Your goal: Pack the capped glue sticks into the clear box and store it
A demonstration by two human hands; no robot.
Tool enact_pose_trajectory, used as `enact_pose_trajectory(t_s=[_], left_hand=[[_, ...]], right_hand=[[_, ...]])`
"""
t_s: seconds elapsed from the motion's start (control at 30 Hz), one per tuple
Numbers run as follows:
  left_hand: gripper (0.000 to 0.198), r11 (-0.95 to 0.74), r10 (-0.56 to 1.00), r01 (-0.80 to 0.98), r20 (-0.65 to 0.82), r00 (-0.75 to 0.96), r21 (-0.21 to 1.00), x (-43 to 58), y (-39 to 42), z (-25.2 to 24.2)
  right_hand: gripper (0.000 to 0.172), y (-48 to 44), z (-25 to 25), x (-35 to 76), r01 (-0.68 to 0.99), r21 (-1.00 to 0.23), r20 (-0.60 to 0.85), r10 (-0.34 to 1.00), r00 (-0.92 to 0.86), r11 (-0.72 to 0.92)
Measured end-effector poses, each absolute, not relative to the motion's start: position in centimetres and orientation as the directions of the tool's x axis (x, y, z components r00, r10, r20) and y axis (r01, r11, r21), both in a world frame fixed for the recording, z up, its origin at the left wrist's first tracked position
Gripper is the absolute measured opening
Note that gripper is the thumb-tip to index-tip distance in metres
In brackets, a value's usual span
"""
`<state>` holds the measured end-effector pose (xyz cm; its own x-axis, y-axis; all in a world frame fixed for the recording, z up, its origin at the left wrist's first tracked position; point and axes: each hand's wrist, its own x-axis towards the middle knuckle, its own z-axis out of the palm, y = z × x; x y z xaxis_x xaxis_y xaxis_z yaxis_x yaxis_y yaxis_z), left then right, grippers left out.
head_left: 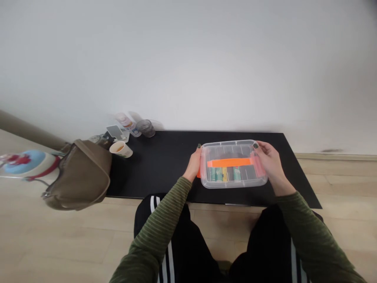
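A clear plastic storage box (253,182) with its lid on and an orange carry handle (229,162) is over the right part of the black table. Through the lid show several small green and yellow items, too blurred to name. My left hand (193,164) closes on the box's left end, thumb on top, beside an orange latch. At the right end my right hand (271,165) grips the box, its thumb on the lid edge and fingers behind. Most of the fingers of my left hand are hidden by the box. I cannot tell whether the box touches the table.
On the black table (159,169), a paper cup (121,149) with an amber drink stands at the left. Behind it are a dark glass (145,128), a white-and-pink bottle (128,122) and a grey-and-white object (116,132). A brown bag (85,173) covers the left end. A white wall runs behind.
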<state>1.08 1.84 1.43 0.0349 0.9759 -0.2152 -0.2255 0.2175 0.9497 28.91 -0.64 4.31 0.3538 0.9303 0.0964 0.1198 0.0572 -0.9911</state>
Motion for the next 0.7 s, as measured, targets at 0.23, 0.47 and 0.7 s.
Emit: enact_pose_trajectory(t_s=[0.23, 0.47, 0.7], left_hand=[[0.044, 0.090, 0.994, -0.054, -0.086, 0.065, 0.995, 1.0, 1.4, 1.9], [0.045, 0.082, 0.995, 0.015, -0.083, 0.050, 0.997, 1.0, 1.7, 1.2], [0.044, 0.050, 0.999, 0.116, -0.048, -0.017, 0.992, 1.2, 1.6, 1.0]], right_hand=[[0.043, -0.3, 2.8, 29.5, 0.207, -0.976, 0.025, 0.920, 0.392, -0.061], [0.041, -0.2, 2.4, 29.6, 0.256, -0.963, 0.022, 0.930, 0.368, -0.079], [0.040, -0.1, 2.3, 29.5, 0.298, -0.949, 0.013, 0.932, 0.362, -0.102]])
